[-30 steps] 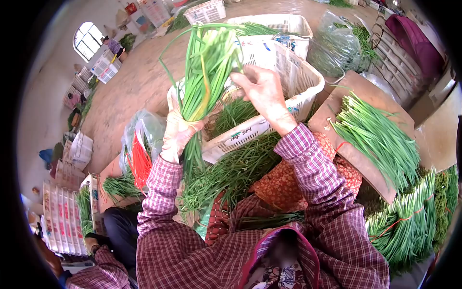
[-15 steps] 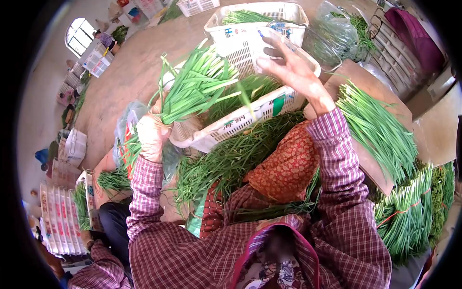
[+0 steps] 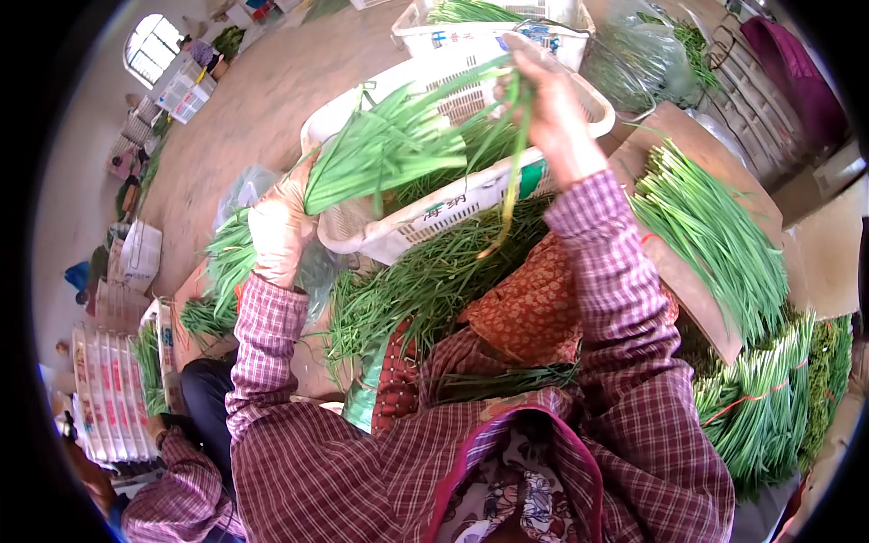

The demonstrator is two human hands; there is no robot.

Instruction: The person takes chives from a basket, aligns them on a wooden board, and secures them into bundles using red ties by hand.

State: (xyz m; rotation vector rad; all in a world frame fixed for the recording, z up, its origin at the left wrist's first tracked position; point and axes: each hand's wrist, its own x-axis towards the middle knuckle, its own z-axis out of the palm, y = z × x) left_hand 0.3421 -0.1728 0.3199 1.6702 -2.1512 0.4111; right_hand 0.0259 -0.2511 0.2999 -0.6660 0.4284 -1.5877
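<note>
My left hand (image 3: 279, 231) is closed round a bunch of garlic chives (image 3: 389, 149), whose leaves stick out on both sides of the fist. The right hand (image 3: 554, 109) is raised above the far right of a white plastic crate (image 3: 385, 240), with its fingers closed on a few loose chive leaves. One yellowed leaf (image 3: 509, 204) hangs down from those fingers past the crate's near rim. Inside the crate lie more loose chives (image 3: 493, 145). A heap of loose chives (image 3: 434, 271) rests across my lap, beside a red patterned cloth (image 3: 529, 308).
On cardboard (image 3: 674, 262) at my right lies a sorted pile of chives (image 3: 711, 235), with a tied bundle (image 3: 760, 398) nearer me. A second white crate (image 3: 493, 41) stands behind the first. At lower left a person's plaid sleeve (image 3: 181, 493) shows beside stacked crates (image 3: 113, 394).
My right hand has gone from spread fingers to gripping a few chive leaves. The bunch in my left hand has swung to a flatter angle, with its ends pointing right.
</note>
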